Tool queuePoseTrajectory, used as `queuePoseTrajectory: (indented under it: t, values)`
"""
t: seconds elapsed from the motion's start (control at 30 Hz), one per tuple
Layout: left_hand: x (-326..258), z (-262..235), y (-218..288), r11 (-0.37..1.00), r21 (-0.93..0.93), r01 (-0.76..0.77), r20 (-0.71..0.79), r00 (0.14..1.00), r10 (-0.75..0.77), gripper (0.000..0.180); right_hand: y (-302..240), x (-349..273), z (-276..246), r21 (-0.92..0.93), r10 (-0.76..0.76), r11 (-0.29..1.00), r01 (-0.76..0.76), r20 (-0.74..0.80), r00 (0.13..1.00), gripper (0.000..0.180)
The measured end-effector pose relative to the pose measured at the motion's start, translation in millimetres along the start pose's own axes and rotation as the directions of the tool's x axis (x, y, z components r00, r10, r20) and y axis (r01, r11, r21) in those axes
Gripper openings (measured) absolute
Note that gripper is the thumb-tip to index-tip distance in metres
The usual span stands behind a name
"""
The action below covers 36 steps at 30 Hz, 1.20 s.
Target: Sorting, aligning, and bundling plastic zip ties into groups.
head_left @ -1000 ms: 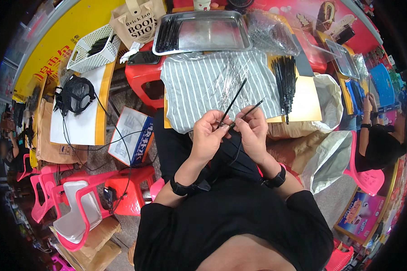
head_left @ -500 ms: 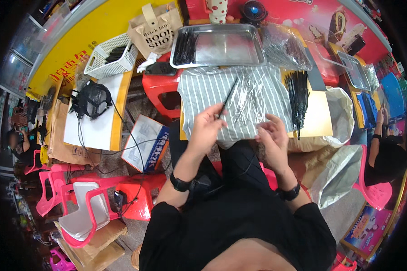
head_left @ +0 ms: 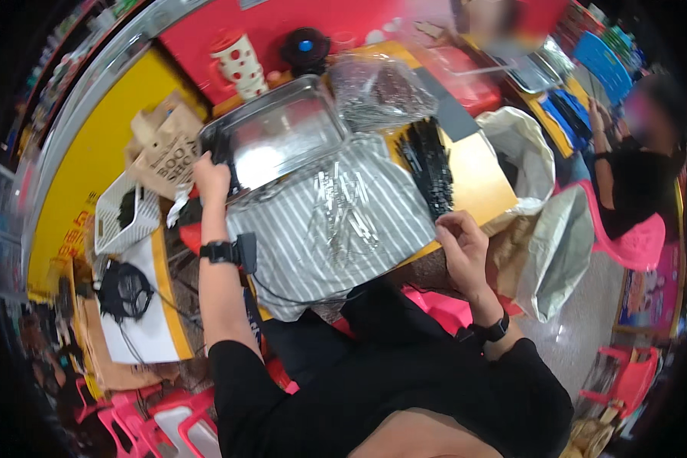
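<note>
My left hand (head_left: 210, 179) reaches to the left end of a shallow metal tray (head_left: 324, 99), its fingers curled over the dark thin sticks (head_left: 234, 164) lying there. What it grips, if anything, is hidden. My right hand (head_left: 466, 246) is by the near end of a bundle of black thin sticks (head_left: 427, 168) on the table's right side. Its fingers are drawn together at the bundle's tips, and whether a stick is between them cannot be made out. Between the hands, clear shiny strips (head_left: 343, 202) are scattered on a grey-and-white striped cloth (head_left: 282, 237).
Behind the cloth are a clear plastic bag of sticks (head_left: 378, 91), a small black fan (head_left: 305, 49) and a red-spotted cup (head_left: 239, 65). At left are a paper bag (head_left: 164, 153) and a white basket (head_left: 141, 229). Large sacks (head_left: 553, 263) stand right. Another person (head_left: 640, 179) sits far right.
My left hand has gone from above the cloth, where it held a black stick, to the tray's left end. My right hand has shifted beside the black bundle. The view has turned.
</note>
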<state>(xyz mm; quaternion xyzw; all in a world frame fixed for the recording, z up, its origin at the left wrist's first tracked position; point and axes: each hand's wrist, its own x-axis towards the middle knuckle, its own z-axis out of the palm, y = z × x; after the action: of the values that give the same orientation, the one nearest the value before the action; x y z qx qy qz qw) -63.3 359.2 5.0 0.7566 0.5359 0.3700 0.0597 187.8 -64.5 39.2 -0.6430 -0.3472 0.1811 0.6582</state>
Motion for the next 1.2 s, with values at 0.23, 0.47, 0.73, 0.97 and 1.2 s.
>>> queuePoseTrajectory:
  t: [0.23, 0.47, 0.73, 0.97, 1.2]
  values:
    - [-84, -41, 94, 0.823, -0.567, 0.041, 0.183, 0.98, 0.078, 0.037, 48, 71, -54, -0.542, -0.25, 0.828, 0.139, -0.135, 0.959, 0.016]
    - [-200, -76, 145, 0.512, -0.718, 0.471, 0.587, 0.805, 0.083, 0.027, 65, 135, -45, -0.68, 0.056, 0.732, -0.031, 0.014, 0.998, 0.035]
    - [-265, -69, 175, 0.426, -0.658, 0.621, 0.728, 0.668, 0.152, 0.025, 66, 124, -54, -0.565, 0.038, 0.825, 0.028, 0.105, 0.994, 0.04]
    - [-275, -68, 196, 0.39, -0.672, 0.629, 0.737, 0.618, 0.274, 0.027, 57, 113, -67, -0.181, 0.389, 0.914, -0.364, 0.127, 0.913, 0.037]
    - [-276, -68, 195, 0.345, -0.677, 0.65, 0.735, 0.623, 0.268, 0.026, 53, 99, -79, 0.082, 0.503, 0.849, -0.521, 0.175, 0.847, 0.011]
